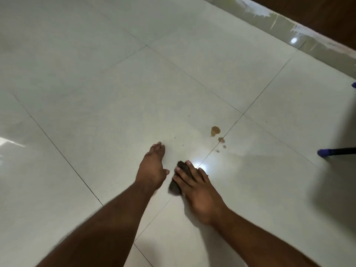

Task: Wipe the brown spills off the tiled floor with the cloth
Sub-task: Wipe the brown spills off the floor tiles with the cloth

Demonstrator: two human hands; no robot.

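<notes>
Two hands, one dark cloth (178, 178), about four brown spills (215, 130).

Two bare forearms, no sleeves in view, left hand (152, 166), right hand (194, 191), seemingly no rings

Indoor room, likely a home: glossy pale tiled floor (96, 83), tiled skirting (289, 26) under dark wood panel (317, 8), blue-capped furniture leg (327, 152) at right edge.
</notes>
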